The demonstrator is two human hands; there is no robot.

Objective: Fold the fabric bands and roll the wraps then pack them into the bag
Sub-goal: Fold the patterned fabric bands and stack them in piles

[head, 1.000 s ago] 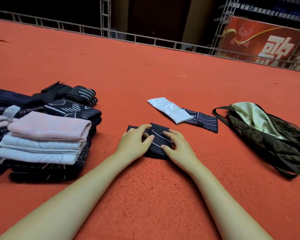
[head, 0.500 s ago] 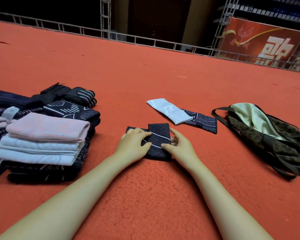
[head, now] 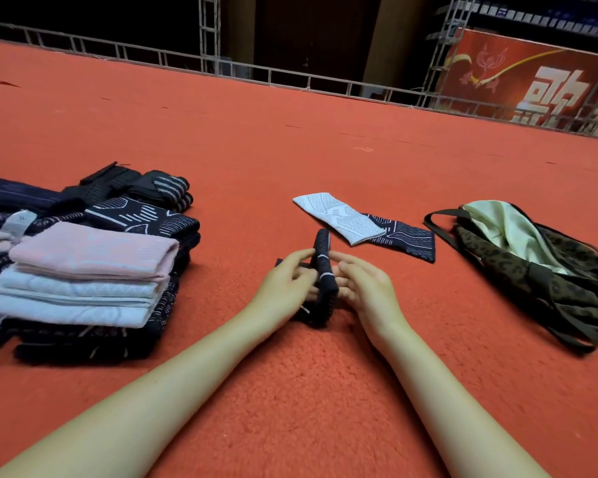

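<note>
The red carpet (head: pixel 290 139) fills the view, and every place below is given from the dark band (head: pixel 322 270) being folded near its middle. Well to the left of that band a tall stack of folded bands (head: pixel 83 270) is seen, pink and white pieces on top of dark patterned ones, with black wraps (head: pixel 142 186) lying at its far edge. Well to the right, the bag (head: pixel 532 263) is slumped on the carpet with its mouth open and a pale lining showing. Just beyond the band, 2 folded bands are laid overlapping, a white band (head: pixel 339 217) across a dark patterned band (head: pixel 404 238).

The dark band itself is held between both hands: it is pinched by the left hand (head: pixel 283 288) from one side and by the right hand (head: pixel 363 291) from the other, fingers curled onto the cloth. 0.5 s ago it lay flat under the fingers as a neat square; now its doubled part has been raised on edge, upright, while its lower end is still touching the carpet. From this it is judged that a further fold is being turned over, or the finished piece is being lifted, and the band is nearly ready to be set aside or packed. Nothing is seen inside the bag yet.
</note>
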